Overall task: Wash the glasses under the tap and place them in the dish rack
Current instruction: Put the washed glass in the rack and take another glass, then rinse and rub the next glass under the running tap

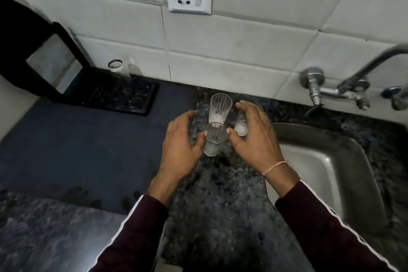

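Glasses (pixel 215 139) — third (pixel 241 127) half-hidden behind right hand (pixel 254 139)

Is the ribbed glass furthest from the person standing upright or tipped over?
Upright: the ribbed glass stands on the counter, open rim facing up.

Three clear glasses stand upright, close together, on the speckled dark counter at the middle of the frame. The near glass (pixel 213 142) is ribbed, with a cloudy white film at its base. Just behind it, toward the wall, stands the far glass (pixel 219 107), also ribbed and filmed white at the bottom. The small glass (pixel 241 127), to their right, is partly hidden. The tap (pixel 362 81) juts from the tiled wall at the right edge. The dish rack (pixel 114 95), a black tray, lies at the left, with a clear bottle (pixel 117 70) on its far edge.
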